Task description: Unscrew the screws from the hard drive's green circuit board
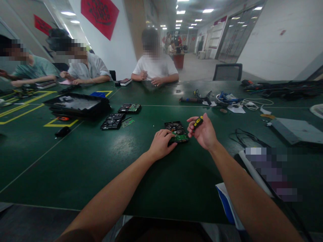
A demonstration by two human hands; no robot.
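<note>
A hard drive point(173, 126) with an exposed green circuit board point(181, 137) lies on the dark green table in front of me. My left hand point(161, 144) grips its near left edge, fingers over the top and thumb along the near side. Just right of the drive, my right hand point(207, 135) is raised, palm turned partly up. It holds a yellow and black screwdriver point(198, 122) by the handle; the shaft cannot be made out. To the left lie two more hard drives point(113, 121) point(129, 108) and a loose green circuit board point(128, 122).
A black tray point(78, 102) stands at left, near a small black object point(62, 131). Cables point(228, 98) and a grey metal box point(297, 130) lie at right. A blue and white item point(225, 201) is by my right forearm. A person point(155, 67) sits opposite; two others sit at left.
</note>
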